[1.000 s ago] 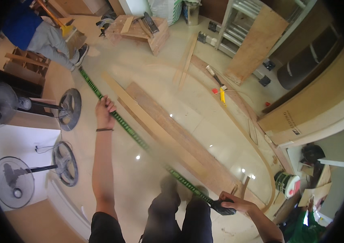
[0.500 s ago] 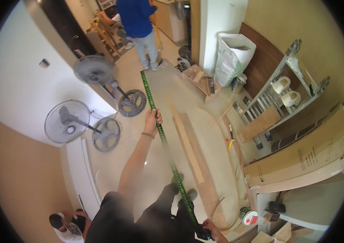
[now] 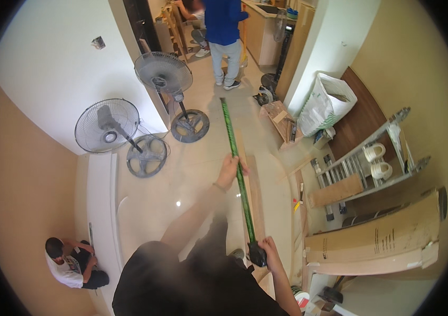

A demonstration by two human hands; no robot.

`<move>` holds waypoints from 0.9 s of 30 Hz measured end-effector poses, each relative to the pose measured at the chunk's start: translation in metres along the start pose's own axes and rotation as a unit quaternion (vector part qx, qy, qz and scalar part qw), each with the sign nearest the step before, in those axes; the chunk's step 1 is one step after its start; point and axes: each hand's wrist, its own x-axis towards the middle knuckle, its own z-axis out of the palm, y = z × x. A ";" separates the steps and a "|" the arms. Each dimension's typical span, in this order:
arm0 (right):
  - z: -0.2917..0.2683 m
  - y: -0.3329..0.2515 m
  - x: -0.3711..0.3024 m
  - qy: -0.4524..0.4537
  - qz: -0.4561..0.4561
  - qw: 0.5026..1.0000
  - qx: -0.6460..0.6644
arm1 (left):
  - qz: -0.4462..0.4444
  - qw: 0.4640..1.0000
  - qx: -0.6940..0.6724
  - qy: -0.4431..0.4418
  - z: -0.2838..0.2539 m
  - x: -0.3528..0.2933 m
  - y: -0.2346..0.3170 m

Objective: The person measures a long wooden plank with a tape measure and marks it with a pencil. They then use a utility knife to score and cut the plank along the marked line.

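Far left of the hands, a seated co-worker (image 3: 68, 263) in a white shirt is leaning against the wall side. Nearer in, ahead and left of the hands, a grey pedestal fan (image 3: 107, 126) is standing, with a second fan (image 3: 163, 73) rising just beyond it.

Left hand (image 3: 228, 173) is gripping the green tape blade (image 3: 230, 129) partway along, fingers curling round it. The blade is running through this hand, its long axis pointing away from the body and leaning slightly left. Its free end is lying well ahead of both hands, left hand being the nearer one; cannot tell if that end is touching the floor. Beyond it, a co-worker in blue (image 3: 223, 23) is standing.

Right hand (image 3: 271, 255) is closing on the black tape case (image 3: 257, 254), at the near end of the blade, lower and right of left hand. Just right of the blade, a wooden board (image 3: 257, 200) is lying on the floor, running roughly alongside.

Further right, ahead of the hands, a low wooden stand (image 3: 275, 111) is carrying tools, a white sack (image 3: 321, 108) sitting beside it. Far right, a stepladder (image 3: 391, 181) is leaning above a large cardboard box (image 3: 350, 245).
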 end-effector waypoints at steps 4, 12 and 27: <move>0.048 -0.068 0.122 -0.012 -0.081 0.997 0.006 | -0.023 0.991 0.130 -0.034 -0.020 0.019 -0.027; 0.193 -0.223 0.346 -0.082 -0.129 0.985 -0.081 | 0.099 0.980 0.164 0.051 -0.086 0.161 0.024; 0.299 -0.413 0.623 -0.192 -0.130 0.964 -0.128 | 0.070 0.955 0.287 0.020 -0.173 0.505 0.140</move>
